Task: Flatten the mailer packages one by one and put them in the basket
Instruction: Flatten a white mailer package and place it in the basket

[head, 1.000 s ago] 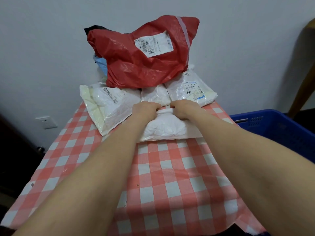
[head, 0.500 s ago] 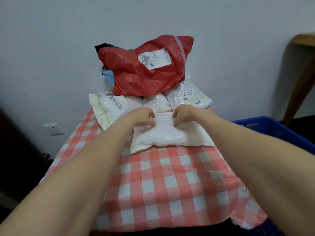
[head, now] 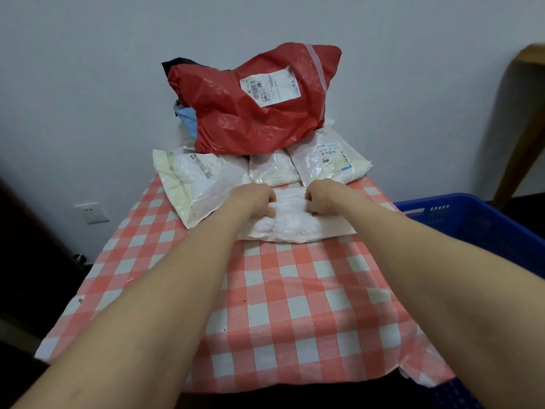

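Mailer: the white mailer (head: 290, 228) lay on the checked tablecloth (head: 295, 305), in front of the pile under the red bag (head: 253, 113) and apart from the blue basket (head: 477, 225).
Left hand (head: 256, 202): fingers curled, pinching the mailer's far edge.
Right hand (head: 323, 199): the same, close beside the left.
Change: little; a bulge remained mid-pack.
Meaning: flattening was likely unfinished.
Earlier: same grip, same spot.
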`<action>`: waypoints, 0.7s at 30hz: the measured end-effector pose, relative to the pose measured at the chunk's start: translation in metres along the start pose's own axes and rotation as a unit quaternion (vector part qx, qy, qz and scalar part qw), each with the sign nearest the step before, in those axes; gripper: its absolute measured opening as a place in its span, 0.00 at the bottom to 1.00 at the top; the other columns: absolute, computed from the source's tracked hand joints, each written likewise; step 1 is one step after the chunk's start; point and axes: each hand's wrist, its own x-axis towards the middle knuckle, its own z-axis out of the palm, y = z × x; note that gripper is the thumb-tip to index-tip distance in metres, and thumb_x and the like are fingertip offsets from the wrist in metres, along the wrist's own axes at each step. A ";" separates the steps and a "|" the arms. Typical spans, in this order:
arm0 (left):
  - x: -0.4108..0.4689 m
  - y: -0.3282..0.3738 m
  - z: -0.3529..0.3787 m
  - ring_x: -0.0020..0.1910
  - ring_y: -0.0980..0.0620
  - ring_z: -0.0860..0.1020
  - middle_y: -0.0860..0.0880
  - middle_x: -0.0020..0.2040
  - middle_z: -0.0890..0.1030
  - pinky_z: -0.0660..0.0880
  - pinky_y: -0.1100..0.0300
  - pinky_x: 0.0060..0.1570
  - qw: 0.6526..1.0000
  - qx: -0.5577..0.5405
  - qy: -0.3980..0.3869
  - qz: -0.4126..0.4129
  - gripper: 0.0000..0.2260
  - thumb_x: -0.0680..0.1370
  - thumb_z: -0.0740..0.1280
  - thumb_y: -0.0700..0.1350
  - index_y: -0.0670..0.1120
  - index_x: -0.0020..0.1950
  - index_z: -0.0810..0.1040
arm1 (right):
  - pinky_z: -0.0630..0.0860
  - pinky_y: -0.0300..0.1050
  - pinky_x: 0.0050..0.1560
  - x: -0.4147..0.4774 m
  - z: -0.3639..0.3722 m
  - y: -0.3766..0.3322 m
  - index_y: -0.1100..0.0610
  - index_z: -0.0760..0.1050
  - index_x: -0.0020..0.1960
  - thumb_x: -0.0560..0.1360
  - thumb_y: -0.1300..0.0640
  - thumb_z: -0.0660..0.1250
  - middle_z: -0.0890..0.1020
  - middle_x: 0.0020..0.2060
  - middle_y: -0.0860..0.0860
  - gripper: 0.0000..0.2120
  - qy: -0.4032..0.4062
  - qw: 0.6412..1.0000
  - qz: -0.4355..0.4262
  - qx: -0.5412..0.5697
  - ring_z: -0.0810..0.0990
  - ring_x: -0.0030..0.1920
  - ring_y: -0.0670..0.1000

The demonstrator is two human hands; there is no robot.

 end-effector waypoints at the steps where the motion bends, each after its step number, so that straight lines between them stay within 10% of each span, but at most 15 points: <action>1: 0.001 0.001 0.001 0.56 0.48 0.76 0.51 0.57 0.78 0.73 0.55 0.52 1.000 0.004 0.003 0.001 0.15 0.75 0.67 0.51 0.51 0.61 0.76 | 0.73 0.45 0.51 0.000 0.001 0.000 0.59 0.76 0.60 0.74 0.57 0.66 0.79 0.57 0.56 0.15 0.005 1.000 0.001 -0.001 0.77 0.56 0.57; 14: -0.020 -0.008 -0.010 0.54 0.50 0.76 0.52 0.52 0.78 0.73 0.55 0.55 0.995 -0.093 0.030 0.024 0.11 0.75 0.67 0.46 0.50 0.57 0.76 | 0.70 0.45 0.59 -0.028 -0.015 0.000 0.54 0.72 0.66 0.77 0.55 0.66 0.73 0.65 0.53 0.19 0.023 0.998 -0.020 0.047 0.73 0.64 0.55; 21: -0.040 -0.004 -0.021 0.45 0.54 0.75 0.54 0.47 0.77 0.72 0.62 0.45 0.995 -0.090 -0.015 0.046 0.11 0.72 0.72 0.48 0.52 0.54 0.80 | 0.77 0.46 0.47 -0.042 -0.022 -0.004 0.58 0.80 0.57 0.69 0.53 0.75 0.82 0.52 0.55 0.19 -0.057 0.994 -0.003 0.089 0.79 0.48 0.55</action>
